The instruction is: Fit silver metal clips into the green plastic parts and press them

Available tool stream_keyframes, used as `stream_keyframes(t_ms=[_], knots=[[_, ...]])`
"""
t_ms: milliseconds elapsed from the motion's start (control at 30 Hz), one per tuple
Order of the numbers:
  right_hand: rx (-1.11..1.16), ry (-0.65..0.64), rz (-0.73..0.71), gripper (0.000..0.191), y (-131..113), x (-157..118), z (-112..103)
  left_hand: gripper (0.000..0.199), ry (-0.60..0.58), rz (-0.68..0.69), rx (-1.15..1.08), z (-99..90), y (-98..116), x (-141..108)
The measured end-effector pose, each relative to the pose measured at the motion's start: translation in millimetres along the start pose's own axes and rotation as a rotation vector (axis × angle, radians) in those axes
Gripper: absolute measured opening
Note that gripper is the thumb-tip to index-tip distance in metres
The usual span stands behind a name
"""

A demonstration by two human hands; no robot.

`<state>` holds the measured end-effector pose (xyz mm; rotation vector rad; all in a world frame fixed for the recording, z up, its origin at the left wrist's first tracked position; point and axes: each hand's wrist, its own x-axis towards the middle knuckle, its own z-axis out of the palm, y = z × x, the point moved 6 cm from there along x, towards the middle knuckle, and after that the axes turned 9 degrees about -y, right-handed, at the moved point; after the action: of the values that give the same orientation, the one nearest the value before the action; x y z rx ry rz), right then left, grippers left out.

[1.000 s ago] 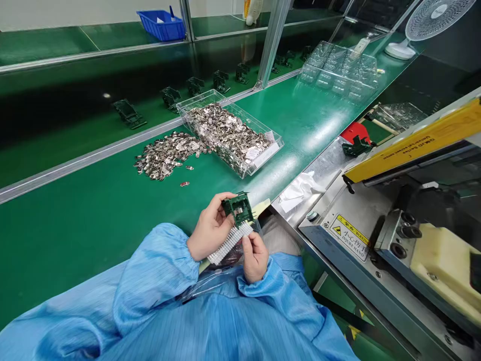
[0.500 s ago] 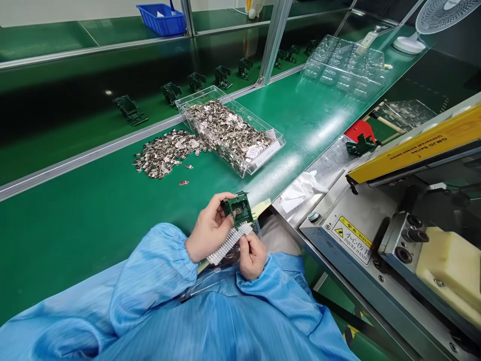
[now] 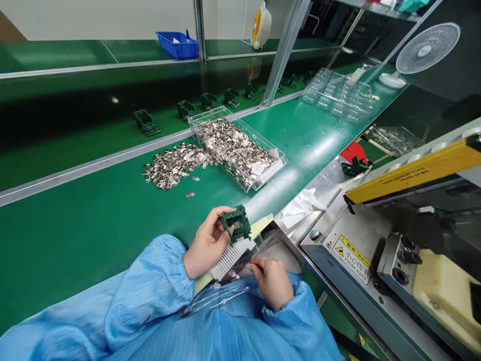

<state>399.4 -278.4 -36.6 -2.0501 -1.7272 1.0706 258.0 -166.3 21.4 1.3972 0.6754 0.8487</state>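
My left hand (image 3: 207, 243) grips a green plastic frame (image 3: 240, 215) by its left side, thumb at its opening, where a small metal piece shows. Just below the frame lies a white ridged strip (image 3: 231, 259), slanting down toward my left sleeve. To the right of the strip, my right hand (image 3: 273, 281) has thumb and index finger pinched together near a clear plastic bag; whatever is between the fingertips is too small to make out. A clear box (image 3: 266, 175) full of small metal pieces stands beyond my hands, with a loose pile of them (image 3: 169, 168) to its left.
Several green frames (image 3: 146, 123) stand along the dark belt behind the rail. A machine with a yellow bar (image 3: 409, 173) is on the right, beside white cloth (image 3: 301, 206). Clear trays (image 3: 336, 95) and a fan (image 3: 428, 48) are at the back right, a blue bin (image 3: 177, 45) at the back left.
My right hand has moved right and down, away from the white strip. The green frame is still in my left hand, tilted slightly differently. The whole view has shifted upward.
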Motion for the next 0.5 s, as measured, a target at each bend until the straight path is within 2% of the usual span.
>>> stream_keyframes(t_ms=[100, 200, 333, 500], knots=[[0.095, 0.098, -0.092, 0.027, -7.5, -11.2, -27.5, 0.031, -0.001, -0.016, 0.027, -2.4, -1.1, -2.8], [0.241, 0.197, -0.158, 0.029, -12.6, -15.4, -44.3, 0.031, -0.013, -0.024, 0.014, -2.0, -4.8, -3.1], [0.425, 0.273, -0.140, 0.025, -13.8, -14.3, -55.2, 0.032, -0.030, -0.042, -0.026, -0.2, -8.2, -1.7], [0.521, 0.342, -0.111, 0.026, -12.9, -12.5, -69.4, 0.037, -0.029, -0.029, -0.077, 2.3, -2.9, 1.8]])
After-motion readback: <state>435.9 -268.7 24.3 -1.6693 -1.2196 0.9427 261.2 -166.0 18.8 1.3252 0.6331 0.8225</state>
